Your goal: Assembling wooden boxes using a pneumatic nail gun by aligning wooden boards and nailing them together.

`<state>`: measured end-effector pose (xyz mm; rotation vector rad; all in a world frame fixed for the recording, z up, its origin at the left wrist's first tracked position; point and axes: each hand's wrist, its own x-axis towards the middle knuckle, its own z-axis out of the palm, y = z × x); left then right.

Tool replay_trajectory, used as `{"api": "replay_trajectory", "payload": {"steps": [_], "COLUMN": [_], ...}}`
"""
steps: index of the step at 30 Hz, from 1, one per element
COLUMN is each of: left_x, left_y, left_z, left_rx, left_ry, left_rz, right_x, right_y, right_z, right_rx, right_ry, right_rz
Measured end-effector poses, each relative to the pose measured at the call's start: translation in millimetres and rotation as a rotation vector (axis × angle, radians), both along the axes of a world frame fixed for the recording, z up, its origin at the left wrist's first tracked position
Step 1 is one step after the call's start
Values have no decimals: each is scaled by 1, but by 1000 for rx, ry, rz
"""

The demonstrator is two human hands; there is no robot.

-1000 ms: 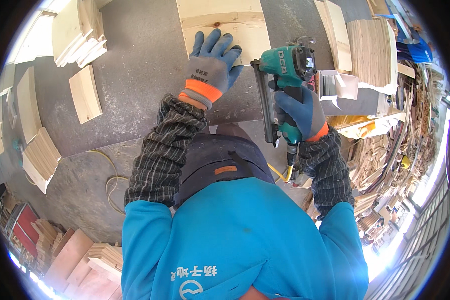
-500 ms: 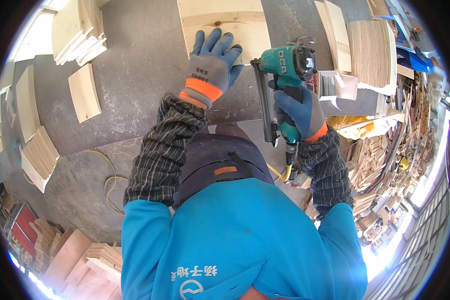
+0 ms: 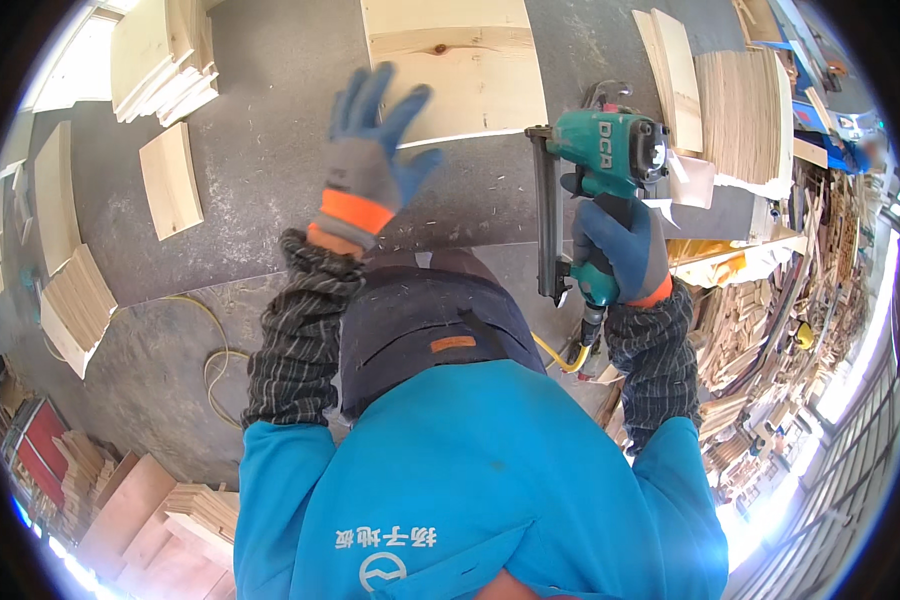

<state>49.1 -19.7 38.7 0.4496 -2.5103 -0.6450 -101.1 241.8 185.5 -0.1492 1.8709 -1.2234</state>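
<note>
My right hand (image 3: pixel 625 245), in a blue and grey work glove, is closed around the handle of a teal and black nail gun (image 3: pixel 600 150). A hose fitting with a yellow air hose (image 3: pixel 560 357) hangs from the base of its grip. In a matching glove, my left hand (image 3: pixel 375 150) is held over the dark worktable with its fingers spread and nothing in them. It is beside the near left corner of a pale wooden panel (image 3: pixel 470 85), which lies flat at the far middle. One of its boards has a dark knot.
On the dark table (image 3: pixel 260 130) a single short board (image 3: pixel 171 181) lies at the left, with stacked boards (image 3: pixel 160 55) behind it. More board stacks stand at the far left and at the right (image 3: pixel 740 110). Scrap wood (image 3: pixel 760 320) is heaped beyond the right side. Yellow hose coils on the floor.
My left hand has lifted off the panel and moved left and nearer, fingers spreading. My right hand has carried the nail gun a little to the right, away from the panel.
</note>
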Motion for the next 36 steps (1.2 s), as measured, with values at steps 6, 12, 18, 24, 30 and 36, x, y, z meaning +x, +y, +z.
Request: {"api": "replay_trajectory", "payload": {"steps": [6,12,18,24,30,36], "left_x": [3,-9,-9,-9,-8,-7], "left_y": [25,45,44,46,46,46], "left_z": [-16,-29,-42,-44,-44,-43], "left_rx": [623,550,513,506,471,454], "left_ry": [62,152,188,206,210,201], "left_rz": [63,53,35,46,59,75], "right_x": [3,5,-2,-1,0,3], "right_y": [-15,-25,-19,-21,-22,-24], "right_z": [-7,-14,-21,-17,-21,-17], "right_rx": [32,57,81,90,53,95], "right_ry": [-54,9,-31,-64,-55,-48], "right_rz": [61,118,132,167,163,149]}}
